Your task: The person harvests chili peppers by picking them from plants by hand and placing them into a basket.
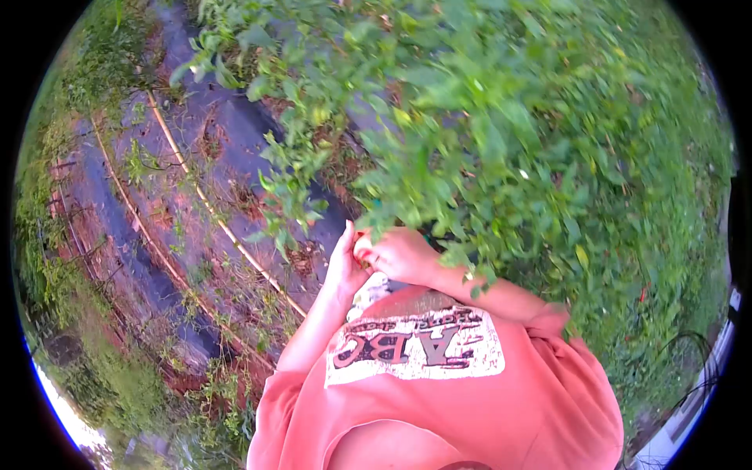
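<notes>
My left hand (342, 262) and my right hand (398, 254) meet in front of my red shirt (470, 399), at the lower edge of the leafy green plants (501, 117). The fingers of my right hand are curled in against my left hand. One digit of my left hand points up, while its other fingers are partly hidden. Both hands look closed around something small between them, too hidden to make out. Leaves hang just above and beside my right hand and forearm.
Dark ground sheeting (235, 125) with reddish soil lies on the left. A long pole (207, 200) and a thinner one (149, 235) cross it diagonally. Dense foliage fills the right side, with a small red spot (642, 294) in it. Thin dark wires (701, 345) curve at the far right.
</notes>
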### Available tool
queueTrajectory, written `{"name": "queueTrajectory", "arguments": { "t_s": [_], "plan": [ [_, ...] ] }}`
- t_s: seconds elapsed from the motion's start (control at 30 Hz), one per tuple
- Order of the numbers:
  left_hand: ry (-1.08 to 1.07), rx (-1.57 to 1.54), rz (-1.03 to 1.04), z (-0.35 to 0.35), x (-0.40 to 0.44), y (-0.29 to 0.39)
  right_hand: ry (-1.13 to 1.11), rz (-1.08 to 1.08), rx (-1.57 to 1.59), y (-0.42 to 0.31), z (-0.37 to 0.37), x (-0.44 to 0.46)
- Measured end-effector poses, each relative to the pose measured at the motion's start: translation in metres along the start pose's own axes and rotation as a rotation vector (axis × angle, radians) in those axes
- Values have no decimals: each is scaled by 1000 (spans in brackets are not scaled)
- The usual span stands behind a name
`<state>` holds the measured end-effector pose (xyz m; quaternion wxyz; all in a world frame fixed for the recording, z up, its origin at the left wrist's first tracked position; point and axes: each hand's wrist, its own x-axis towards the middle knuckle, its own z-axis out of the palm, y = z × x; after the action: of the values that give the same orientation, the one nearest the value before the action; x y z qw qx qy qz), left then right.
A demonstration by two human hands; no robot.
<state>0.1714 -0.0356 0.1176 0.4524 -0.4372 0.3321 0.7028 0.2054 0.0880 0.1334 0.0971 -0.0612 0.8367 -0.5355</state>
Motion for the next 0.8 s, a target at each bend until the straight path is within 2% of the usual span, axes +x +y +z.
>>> {"name": "queueTrajectory", "arguments": {
  "t_s": [0.03, 0.07, 0.13, 0.17, 0.27, 0.47, 0.67, 0.73, 0.8],
  "plan": [
    [-281, -68, -123, -51, 37, -17, 26, -192, -79, -7, -4, -5],
    [-511, -117, -201, -51, 26, -16, 36, -330, -117, 0, 3, -12],
    [-300, 347, 141, -41, -3, -38, 73, -486, -142, -12, -2, -29],
    [-222, 484, 228, -35, -12, -43, 69, -524, -149, -17, -6, -36],
    [-357, 423, 164, -15, -20, -59, 79, -630, -188, -33, -22, -67],
    [-541, 536, 40, 29, -40, -117, 118, -561, -339, -52, -49, -144],
    [-642, 653, -53, 54, -55, -173, 201, -487, -371, -56, -73, -222],
    [-661, 686, -84, 62, -58, -190, 311, -493, -339, -54, -75, -244],
    [-685, 705, -109, 69, -60, -205, 288, -440, -330, -54, -79, -262]
  ]
}}
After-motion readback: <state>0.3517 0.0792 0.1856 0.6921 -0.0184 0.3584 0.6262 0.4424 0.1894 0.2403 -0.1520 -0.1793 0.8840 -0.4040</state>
